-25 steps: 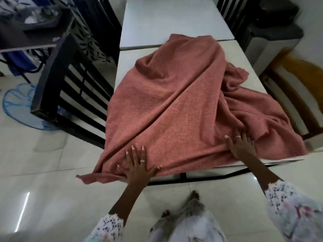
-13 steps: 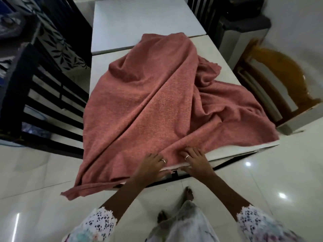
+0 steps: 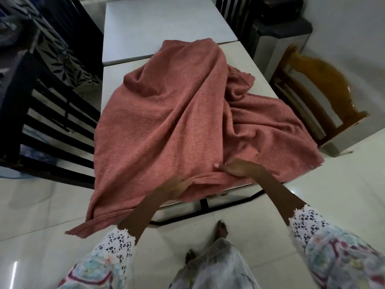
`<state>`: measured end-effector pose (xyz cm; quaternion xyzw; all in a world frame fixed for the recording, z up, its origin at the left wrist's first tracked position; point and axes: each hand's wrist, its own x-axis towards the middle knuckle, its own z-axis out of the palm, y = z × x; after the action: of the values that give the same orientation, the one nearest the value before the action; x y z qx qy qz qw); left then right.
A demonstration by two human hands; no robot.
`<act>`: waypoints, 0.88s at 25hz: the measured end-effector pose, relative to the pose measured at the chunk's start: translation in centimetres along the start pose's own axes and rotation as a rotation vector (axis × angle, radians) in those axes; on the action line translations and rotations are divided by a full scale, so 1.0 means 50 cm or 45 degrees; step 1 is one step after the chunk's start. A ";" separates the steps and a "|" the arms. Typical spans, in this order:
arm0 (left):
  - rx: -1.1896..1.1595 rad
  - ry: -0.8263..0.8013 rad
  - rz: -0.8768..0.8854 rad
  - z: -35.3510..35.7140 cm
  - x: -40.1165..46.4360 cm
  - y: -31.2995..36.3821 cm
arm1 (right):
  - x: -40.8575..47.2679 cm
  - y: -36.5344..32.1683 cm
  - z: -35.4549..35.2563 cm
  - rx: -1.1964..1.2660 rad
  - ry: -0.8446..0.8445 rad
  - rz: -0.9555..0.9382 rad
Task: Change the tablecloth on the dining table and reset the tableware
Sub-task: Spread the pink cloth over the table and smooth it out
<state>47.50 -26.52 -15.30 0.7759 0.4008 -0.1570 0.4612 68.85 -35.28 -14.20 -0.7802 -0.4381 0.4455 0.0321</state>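
Hands (image 3: 208, 178) pinch nubbly, rumpled pink tablecloth (image 3: 166, 122) on smooth table (image 3: 260, 59).

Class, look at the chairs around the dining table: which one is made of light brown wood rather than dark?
The wooden chair on the right side of the table. It is honey brown with a curved carved back, while the slatted chair on the left is black.

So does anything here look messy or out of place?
Yes. The pink tablecloth lies bunched and skewed on the dining table, with bare tabletop at the far end and one corner hanging off the near left edge toward the floor. Both hands, left and right, grip its near edge.
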 end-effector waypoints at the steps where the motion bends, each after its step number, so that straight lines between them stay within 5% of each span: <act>1: -0.143 -0.174 -0.085 -0.010 -0.011 0.009 | -0.014 0.013 -0.006 -0.183 -0.210 0.108; 3: -0.223 -0.478 -0.216 -0.021 -0.007 0.018 | -0.027 0.047 -0.011 -0.121 -0.555 0.280; 4: -0.181 -0.516 -0.228 -0.022 0.001 0.025 | -0.022 0.061 -0.014 0.032 -0.496 0.280; 7: 0.036 -0.043 0.028 0.008 0.044 0.057 | 0.014 0.100 -0.037 0.169 0.513 0.151; 9: 0.250 0.312 0.265 0.046 0.082 0.090 | 0.029 0.141 -0.050 0.100 0.815 0.131; 12: 0.498 0.560 0.413 0.112 0.147 0.144 | 0.023 0.239 -0.022 -0.097 0.580 0.312; 15: 0.433 0.973 0.568 0.152 0.209 0.207 | -0.011 0.298 0.020 -0.182 0.649 0.404; 20: 0.275 1.068 0.594 0.174 0.310 0.362 | -0.040 0.275 -0.098 -0.121 0.735 0.381; 22: 0.250 1.119 0.541 0.159 0.353 0.397 | 0.018 0.281 -0.207 -0.004 0.828 0.181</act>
<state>74.81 -29.81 -18.59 0.8730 0.3737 0.2453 0.1952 85.75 -39.76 -14.77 -0.9102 -0.3499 0.1735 0.1377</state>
